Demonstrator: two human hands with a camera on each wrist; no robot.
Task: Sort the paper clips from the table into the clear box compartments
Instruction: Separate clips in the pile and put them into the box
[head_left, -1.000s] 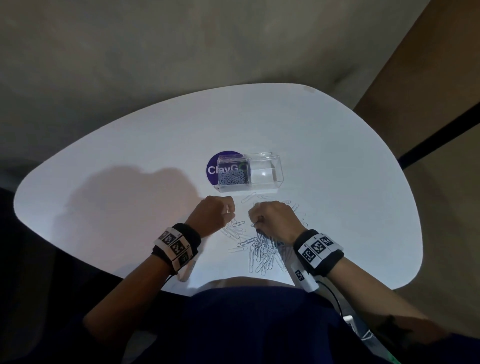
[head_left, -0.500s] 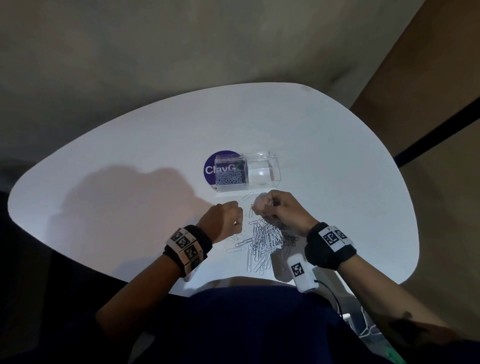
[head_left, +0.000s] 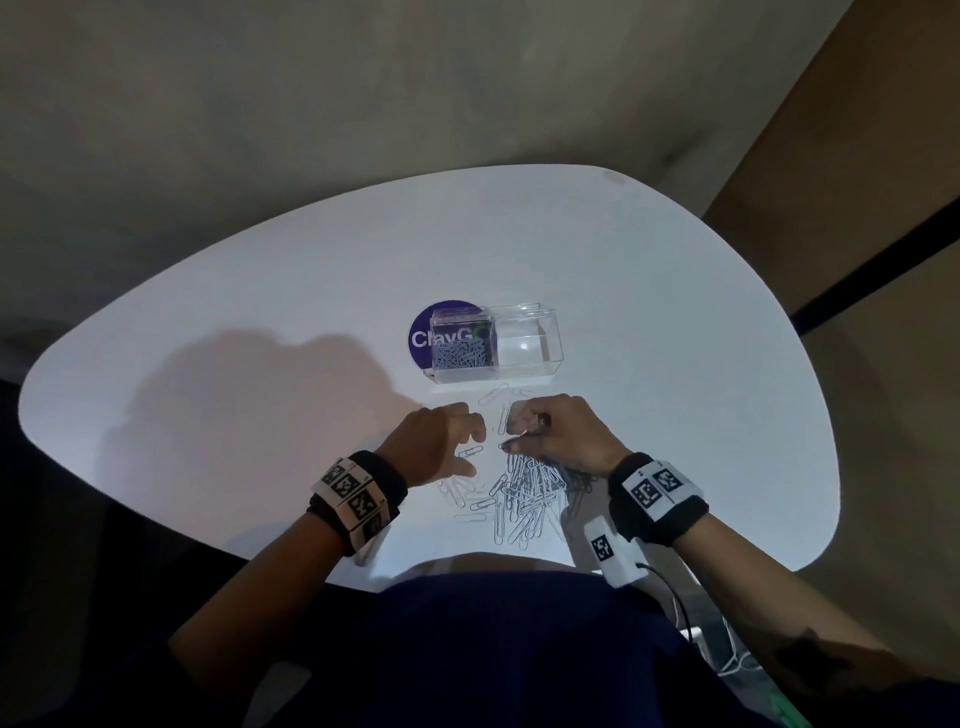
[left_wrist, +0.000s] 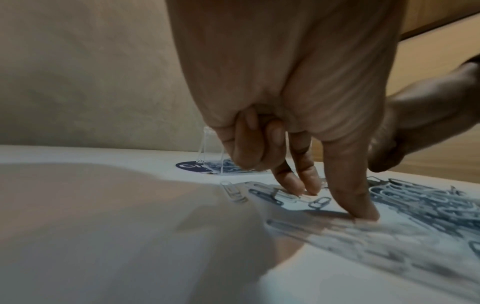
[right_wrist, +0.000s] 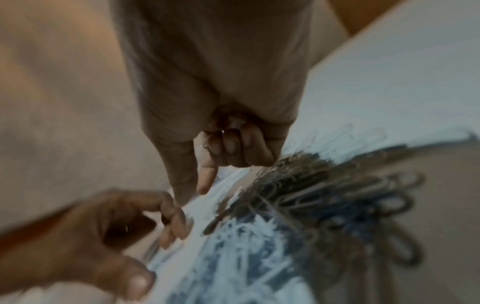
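A clear two-compartment box (head_left: 550, 338) stands mid-table; its left compartment holds paper clips (head_left: 460, 356), and its right compartment (head_left: 524, 345) shows none. A pile of silver paper clips (head_left: 524, 488) lies near the table's front edge. My left hand (head_left: 470, 447) is at the pile's left side. In the left wrist view my left hand (left_wrist: 335, 201) has its thumb on the table and two fingertips (left_wrist: 298, 190) on a loose clip (left_wrist: 319, 202). My right hand (head_left: 519, 431) hovers over the pile's far end. Its fingers (right_wrist: 233, 142) are curled, with metal glinting inside them.
A round purple sticker (head_left: 423, 338) lies under the box's left end. A few stray clips (head_left: 493, 395) sit between the box and my hands. The white table (head_left: 260, 364) ends just behind my wrists. The right wrist view is blurred.
My right hand rose off the pile and shifted toward the box, fingers curled. My left hand loosened from a fist and set its thumb and fingertips down on the table.
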